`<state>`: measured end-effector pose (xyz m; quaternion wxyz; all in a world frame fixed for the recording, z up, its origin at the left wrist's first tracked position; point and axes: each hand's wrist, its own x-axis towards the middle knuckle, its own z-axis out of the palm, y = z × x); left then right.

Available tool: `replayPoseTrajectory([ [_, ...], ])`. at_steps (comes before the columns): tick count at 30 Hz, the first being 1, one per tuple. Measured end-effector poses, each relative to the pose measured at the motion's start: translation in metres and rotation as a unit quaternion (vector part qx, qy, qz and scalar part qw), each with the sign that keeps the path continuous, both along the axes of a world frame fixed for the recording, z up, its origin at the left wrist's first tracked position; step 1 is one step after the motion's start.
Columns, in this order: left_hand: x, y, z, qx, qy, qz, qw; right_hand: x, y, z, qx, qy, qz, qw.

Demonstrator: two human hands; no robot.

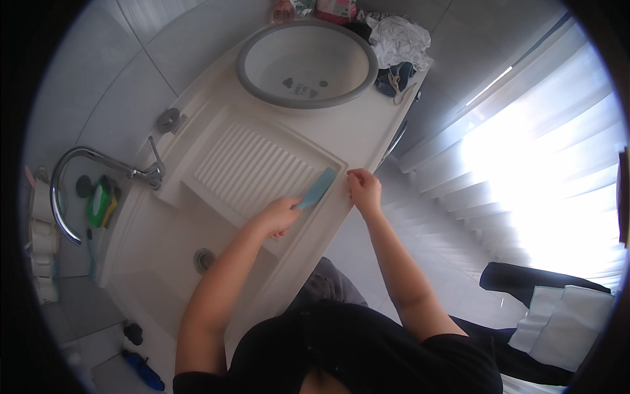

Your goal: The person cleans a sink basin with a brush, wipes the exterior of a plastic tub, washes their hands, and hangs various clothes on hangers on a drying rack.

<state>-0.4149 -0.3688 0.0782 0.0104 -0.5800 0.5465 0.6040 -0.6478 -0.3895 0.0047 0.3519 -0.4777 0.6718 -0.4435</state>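
Observation:
My left hand is closed round the handle of a light blue brush, seen side-on, its bristles not visible. The brush lies over the right end of the ribbed washboard moulded into a white laundry sink. Beside it, my right hand is at the sink's front rim, its fingers curled; whether they pinch anything small cannot be told. Behind the washboard, a round plastic basin with a grey rim stands on the counter.
A chrome faucet arches at the left, near a green and yellow sponge. Crumpled white cloth and dark fabric lie right of the basin. Below the faucet side is the sink drain. Curtains hang at the right.

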Motion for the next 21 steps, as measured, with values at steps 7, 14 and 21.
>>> replayPoseTrajectory([
  [7,-0.026,0.007,-0.007,-0.119,-0.03,0.025,0.992,-0.003,-0.001,0.008,0.03,-0.022,-0.002,0.999],
  [14,-0.011,-0.004,0.003,-0.208,-0.091,-0.069,0.971,-0.004,-0.003,0.011,0.027,-0.034,0.012,0.999],
  [21,-0.011,-0.007,-0.002,-0.291,-0.034,0.034,0.956,-0.014,-0.003,0.006,0.036,-0.099,0.017,0.994],
])
